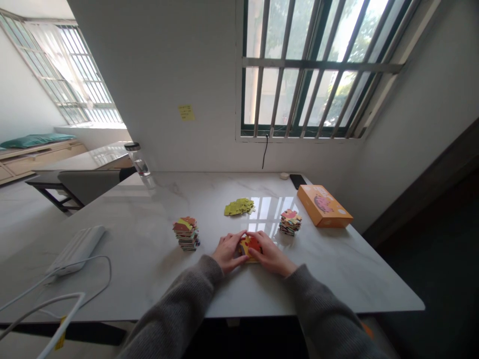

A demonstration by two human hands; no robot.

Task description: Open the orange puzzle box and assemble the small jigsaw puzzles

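Near the table's front edge, both my hands close around some red and yellow jigsaw puzzle pieces (250, 244). My left hand (229, 251) grips their left side, with its thumb along the near edge. On the right, my right hand (270, 253) curves over them, its thumb on the top face. The fingertips of both hands meet at the far edge, and the fingers partly hide the pieces. A tall stack of puzzle pieces (186, 235) stands to the left of my hands. Another stack of puzzle pieces (290, 223) is to the right. Beyond my hands lies a spread of yellow-green pieces (239, 206).
An orange puzzle box (324, 205) lies at the right edge, with a black phone (298, 180) behind it. A clear bottle (138, 160) stands at the back left. A white power strip (78, 249) with cables (109, 271) occupies the left side of the marble-patterned table (149, 284).
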